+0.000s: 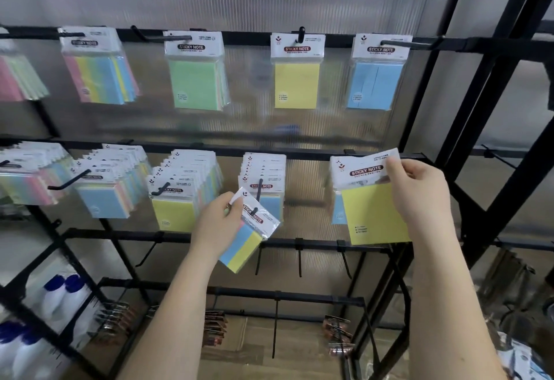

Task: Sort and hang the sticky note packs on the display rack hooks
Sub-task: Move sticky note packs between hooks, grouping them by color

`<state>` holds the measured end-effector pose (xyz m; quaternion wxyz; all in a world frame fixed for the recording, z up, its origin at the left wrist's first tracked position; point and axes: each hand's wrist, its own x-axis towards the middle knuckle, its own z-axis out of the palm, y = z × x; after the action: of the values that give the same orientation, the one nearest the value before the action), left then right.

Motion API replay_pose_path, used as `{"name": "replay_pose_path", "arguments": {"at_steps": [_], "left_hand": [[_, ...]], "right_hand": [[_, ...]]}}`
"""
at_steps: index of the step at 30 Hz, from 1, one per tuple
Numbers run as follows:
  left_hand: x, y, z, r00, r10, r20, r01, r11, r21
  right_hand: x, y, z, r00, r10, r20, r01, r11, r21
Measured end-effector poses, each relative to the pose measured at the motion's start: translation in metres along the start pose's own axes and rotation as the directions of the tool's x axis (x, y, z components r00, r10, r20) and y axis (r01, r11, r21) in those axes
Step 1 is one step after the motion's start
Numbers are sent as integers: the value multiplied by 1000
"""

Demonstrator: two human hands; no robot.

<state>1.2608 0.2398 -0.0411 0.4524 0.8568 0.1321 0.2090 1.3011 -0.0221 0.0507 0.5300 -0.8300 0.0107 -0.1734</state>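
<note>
Two packs in play: my left hand (218, 224) pinches a striped pack (250, 234) at a hook (258, 191). My right hand (419, 197) grips a yellow pack (374, 215); tilted, the striped one may miss and drop.

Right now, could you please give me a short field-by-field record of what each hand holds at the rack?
left hand: pinches a striped blue-yellow pack, its header at a hook tip
right hand: pinches the header of a yellow pack
top row: green pack, yellow pack, blue pack
rack: black bars
</note>
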Motion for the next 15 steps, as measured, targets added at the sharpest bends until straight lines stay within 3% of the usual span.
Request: {"name": "replay_pose_path", "arguments": {"at_steps": [9, 15], "left_hand": [[-7, 18, -35, 983, 161, -83, -157, 986, 52], [2, 27, -51, 971, 187, -152, -179, 982, 64]], "right_hand": [[-7, -13, 23, 988, -149, -41, 151, 988, 46], [-9, -33, 35, 969, -214, -123, 238, 939, 248]]}}
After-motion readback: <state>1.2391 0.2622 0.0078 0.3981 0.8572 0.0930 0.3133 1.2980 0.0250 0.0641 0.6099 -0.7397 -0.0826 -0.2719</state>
